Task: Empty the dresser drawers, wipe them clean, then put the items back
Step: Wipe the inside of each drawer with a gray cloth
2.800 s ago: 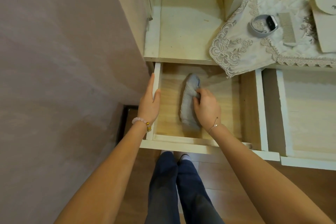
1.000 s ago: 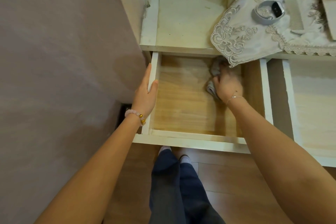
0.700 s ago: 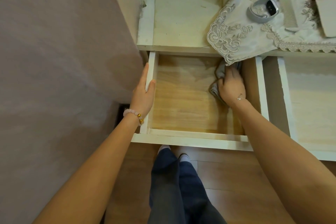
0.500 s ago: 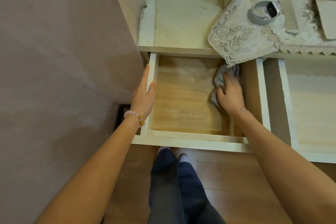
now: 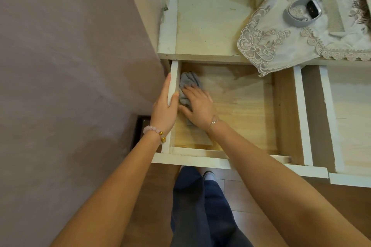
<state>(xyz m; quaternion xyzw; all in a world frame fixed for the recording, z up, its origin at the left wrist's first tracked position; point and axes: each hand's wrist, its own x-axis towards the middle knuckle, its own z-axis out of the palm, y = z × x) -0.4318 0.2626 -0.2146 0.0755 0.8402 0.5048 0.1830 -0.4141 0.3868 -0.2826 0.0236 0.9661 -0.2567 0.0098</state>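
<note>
1. The left hand [image 5: 163,106] is holding the left wall of the pulled-out drawer [image 5: 192,159]. Its grip is pinching that wall, with the thumb hooking inside and the fingers lying along the outside.
2. The right hand [image 5: 197,104] is pressing a grey cloth [image 5: 187,81] onto the drawer's wooden floor. Its grip is spread, the fingers lying nearly straight and flat on the fabric.
3. The cloth is sitting bunched in the drawer's far left corner, against the left wall and partly hidden under the right hand.
4. A second drawer [image 5: 351,116] is standing open just beside the first, on its right.
5. A lace cover [image 5: 267,46] is lying on the dresser top, one corner hanging over the front edge above the first drawer's far right corner.
6. A grey smartwatch [image 5: 302,13] and a comb [image 5: 334,16] are resting side by side on the lace cover.
7. A bead bracelet [image 5: 153,129] is circling the left wrist, and a thin chain [image 5: 214,122] is circling the right.
</note>
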